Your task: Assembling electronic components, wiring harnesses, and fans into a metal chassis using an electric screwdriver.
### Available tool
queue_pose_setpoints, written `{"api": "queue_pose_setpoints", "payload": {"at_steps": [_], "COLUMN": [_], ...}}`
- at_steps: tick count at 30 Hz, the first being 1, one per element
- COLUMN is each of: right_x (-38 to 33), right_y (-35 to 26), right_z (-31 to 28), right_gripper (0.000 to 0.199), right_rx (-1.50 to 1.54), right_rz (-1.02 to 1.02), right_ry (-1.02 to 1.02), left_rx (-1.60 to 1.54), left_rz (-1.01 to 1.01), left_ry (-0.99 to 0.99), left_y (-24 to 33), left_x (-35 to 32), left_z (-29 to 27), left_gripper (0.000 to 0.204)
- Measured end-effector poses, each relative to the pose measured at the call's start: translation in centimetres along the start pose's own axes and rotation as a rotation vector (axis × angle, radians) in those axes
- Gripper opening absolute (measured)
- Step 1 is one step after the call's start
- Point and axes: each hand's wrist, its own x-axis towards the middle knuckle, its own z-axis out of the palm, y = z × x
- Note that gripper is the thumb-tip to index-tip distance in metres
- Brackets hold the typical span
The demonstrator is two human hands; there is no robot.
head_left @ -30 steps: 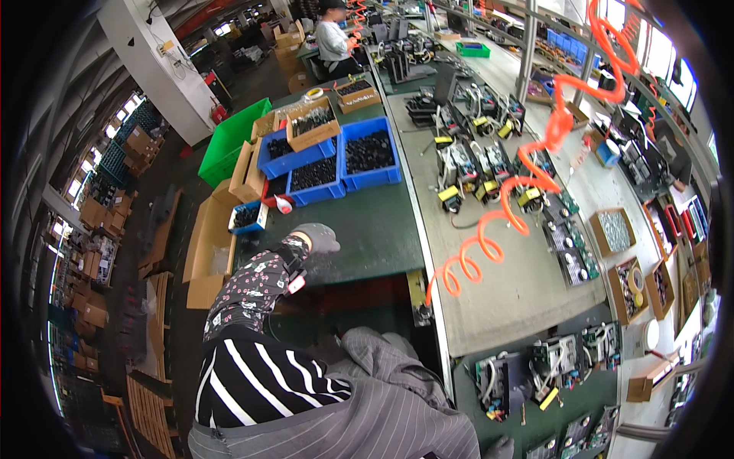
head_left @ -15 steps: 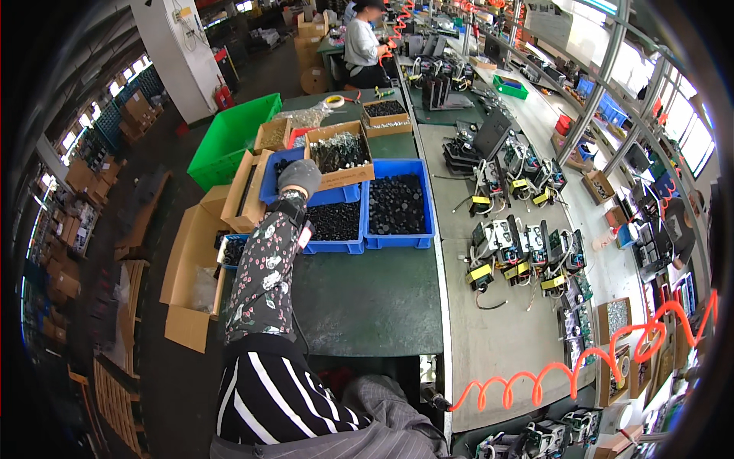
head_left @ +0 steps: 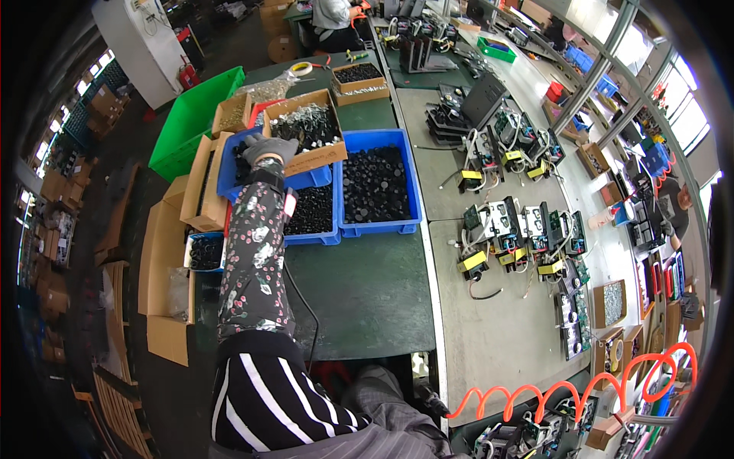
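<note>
blue bin point(head_left: 312, 180) between cardboard boxes point(head_left: 319, 158); open green tabletop point(head_left: 367, 298) nearer

Blue bin point(head_left: 312, 179) partly hidden by hand point(head_left: 272, 147), co-worker point(head_left: 333, 15) cut off above, black pieces point(head_left: 310, 212) indistinct

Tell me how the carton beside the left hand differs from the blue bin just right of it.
The carton is brown cardboard; the bin is blue. The carton holds silvery and dark parts; the bin, black ones. The carton sits on another blue bin; the bin rests on the table. The left hand is beside the carton, not the bin. Both are open-topped and hold many small parts.
</note>
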Motion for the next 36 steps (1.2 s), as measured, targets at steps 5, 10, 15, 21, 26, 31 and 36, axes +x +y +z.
{"api": "queue_pose_setpoints", "payload": {"at_steps": [5, 10, 15, 21, 26, 31, 36], "right_x": [-1.3, -2.4, -2.8, -2.5, -2.4, -2.1, -2.2], "right_y": [1.0, 1.4, 1.7, 2.1, 2.2, 2.5, 3.0], "right_z": [0.3, 0.6, 0.9, 0.8, 0.6, 0.5, 0.8], "right_gripper": [0.024, 0.023, 0.023, 0.022, 0.022, 0.021, 0.020], "right_rx": [0.024, 0.048, 0.060, 0.075, 0.080, 0.091, 0.113], "right_rz": [0.039, 0.060, 0.075, 0.082, 0.089, 0.093, 0.104], "right_ry": [-0.015, -0.024, -0.040, -0.054, -0.063, -0.069, -0.070], "left_rx": [-0.036, -0.201, -0.648, -0.882, -0.959, -0.220, -0.988], "left_rz": [0.012, 0.041, 0.092, 0.209, 0.355, 0.523, 0.361], "left_ry": [0.010, 0.112, 0.290, 0.420, 0.280, 0.327, 0.492], "left_y": [-0.2, -1.2, -2.8, -3.2, -3.5, -2.5, -1.7], "left_x": [2.1, 3.0, 3.5, 2.7, 2.0, 2.8, 5.1], "left_z": [0.9, 1.8, 2.6, 2.2, 2.0, 3.2, 3.3], "left_gripper": [0.062, 0.051, 0.040, 0.038, 0.039, 0.045, 0.043]}}
